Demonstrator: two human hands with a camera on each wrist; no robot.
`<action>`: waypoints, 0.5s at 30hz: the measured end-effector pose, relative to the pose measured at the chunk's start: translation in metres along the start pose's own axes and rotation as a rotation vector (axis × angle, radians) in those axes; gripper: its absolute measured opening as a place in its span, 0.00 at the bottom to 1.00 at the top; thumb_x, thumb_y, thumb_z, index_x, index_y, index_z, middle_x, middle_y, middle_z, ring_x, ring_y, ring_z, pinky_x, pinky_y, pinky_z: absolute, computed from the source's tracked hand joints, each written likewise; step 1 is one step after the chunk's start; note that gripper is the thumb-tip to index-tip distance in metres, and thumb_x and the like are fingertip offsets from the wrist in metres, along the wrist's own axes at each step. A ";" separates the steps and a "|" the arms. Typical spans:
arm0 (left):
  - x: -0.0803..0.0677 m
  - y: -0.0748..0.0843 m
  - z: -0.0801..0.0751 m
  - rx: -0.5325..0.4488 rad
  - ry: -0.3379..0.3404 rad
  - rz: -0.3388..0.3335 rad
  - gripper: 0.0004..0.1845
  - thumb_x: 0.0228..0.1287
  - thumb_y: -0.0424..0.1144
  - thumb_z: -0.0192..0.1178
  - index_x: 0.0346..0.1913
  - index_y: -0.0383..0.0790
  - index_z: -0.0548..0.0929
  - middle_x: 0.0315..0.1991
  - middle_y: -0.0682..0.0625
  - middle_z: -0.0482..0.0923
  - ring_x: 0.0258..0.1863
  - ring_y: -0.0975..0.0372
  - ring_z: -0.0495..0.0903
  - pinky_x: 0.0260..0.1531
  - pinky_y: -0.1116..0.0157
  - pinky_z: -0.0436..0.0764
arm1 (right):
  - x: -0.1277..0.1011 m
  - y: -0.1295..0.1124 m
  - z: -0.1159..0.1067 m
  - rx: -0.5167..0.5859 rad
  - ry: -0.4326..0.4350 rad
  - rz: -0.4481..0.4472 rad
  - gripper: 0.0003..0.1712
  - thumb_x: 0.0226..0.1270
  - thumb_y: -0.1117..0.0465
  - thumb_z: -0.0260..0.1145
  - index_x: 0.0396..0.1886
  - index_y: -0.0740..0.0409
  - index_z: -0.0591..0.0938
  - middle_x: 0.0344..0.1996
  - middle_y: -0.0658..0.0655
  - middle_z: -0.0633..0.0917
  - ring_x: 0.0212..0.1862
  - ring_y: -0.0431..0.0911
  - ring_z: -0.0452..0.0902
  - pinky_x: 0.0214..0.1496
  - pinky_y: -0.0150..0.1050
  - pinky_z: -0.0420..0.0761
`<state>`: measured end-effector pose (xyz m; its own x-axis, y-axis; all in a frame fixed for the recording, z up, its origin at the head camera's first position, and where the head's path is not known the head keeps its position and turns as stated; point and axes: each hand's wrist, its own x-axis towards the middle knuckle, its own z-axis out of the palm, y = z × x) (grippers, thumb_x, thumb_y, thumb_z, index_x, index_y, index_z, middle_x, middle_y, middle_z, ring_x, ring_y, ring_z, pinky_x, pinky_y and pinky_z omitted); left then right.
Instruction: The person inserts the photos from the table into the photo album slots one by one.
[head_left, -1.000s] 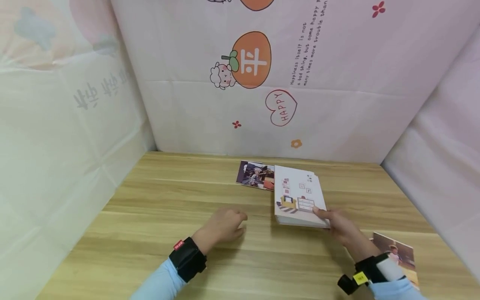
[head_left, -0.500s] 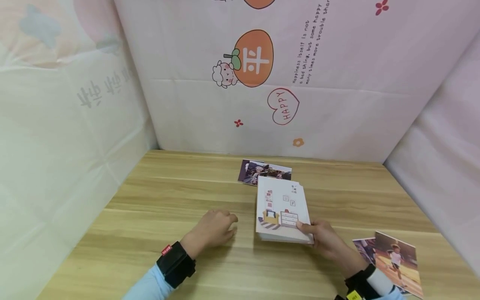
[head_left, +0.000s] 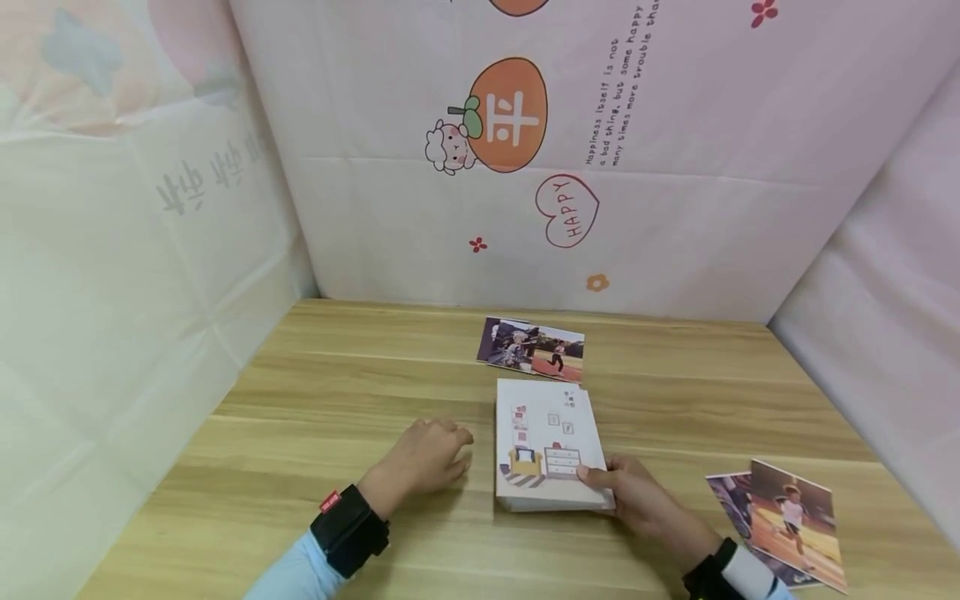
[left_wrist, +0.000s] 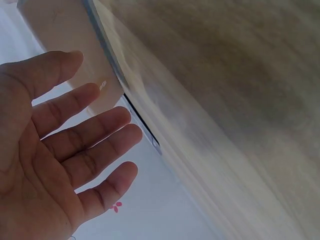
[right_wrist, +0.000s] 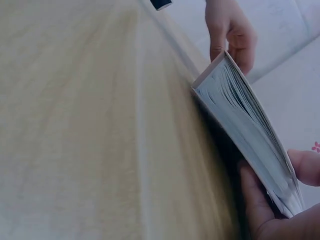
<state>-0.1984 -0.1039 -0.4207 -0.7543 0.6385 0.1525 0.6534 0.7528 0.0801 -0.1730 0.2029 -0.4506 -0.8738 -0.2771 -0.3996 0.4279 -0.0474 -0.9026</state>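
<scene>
A thick photo album with a white cover, printed with a small room scene, is in the middle of the head view. My right hand grips its near right corner, thumb on the front cover and fingers underneath. From the right wrist, the edges of the many pages show between the two covers of the album. To the left of the album, my left hand holds nothing. Its fingers are loosely bent and apart in the left wrist view, where the left hand is seen from the palm side.
Overlapping photo prints lie on the wooden table just behind the album. More prints, the top one of a running child, lie at the front right. White printed cloth closes off the back and both sides.
My right hand has brought the album nearer and to the left, uncovering more of the back prints. The right-hand prints also show more fully. My left hand has shifted slightly left.
</scene>
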 end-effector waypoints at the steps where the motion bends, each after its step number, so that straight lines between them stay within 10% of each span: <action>1: 0.000 0.000 0.000 -0.003 -0.001 0.000 0.12 0.59 0.41 0.60 0.43 0.39 0.83 0.36 0.48 0.81 0.33 0.58 0.79 0.34 0.60 0.77 | -0.001 0.001 0.001 -0.009 -0.003 -0.001 0.31 0.66 0.62 0.60 0.57 0.81 0.58 0.37 0.58 0.82 0.39 0.47 0.80 0.40 0.39 0.79; 8: -0.003 0.002 0.000 -0.026 -0.003 0.008 0.11 0.60 0.40 0.60 0.42 0.38 0.82 0.34 0.48 0.81 0.32 0.59 0.79 0.33 0.60 0.77 | -0.010 0.005 0.012 -0.197 0.134 -0.021 0.29 0.62 0.59 0.64 0.49 0.78 0.64 0.35 0.61 0.80 0.34 0.48 0.79 0.35 0.41 0.80; 15: -0.002 0.003 0.004 -0.018 0.007 0.023 0.10 0.60 0.40 0.61 0.41 0.39 0.83 0.33 0.49 0.81 0.31 0.59 0.79 0.31 0.61 0.77 | -0.015 0.008 0.012 -0.723 0.300 -0.070 0.31 0.53 0.40 0.67 0.36 0.65 0.72 0.19 0.58 0.76 0.11 0.44 0.68 0.12 0.34 0.67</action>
<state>-0.1945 -0.1023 -0.4243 -0.7388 0.6543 0.1613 0.6715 0.7350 0.0940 -0.1541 0.1947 -0.4496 -0.9622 -0.0205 -0.2716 0.2033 0.6095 -0.7663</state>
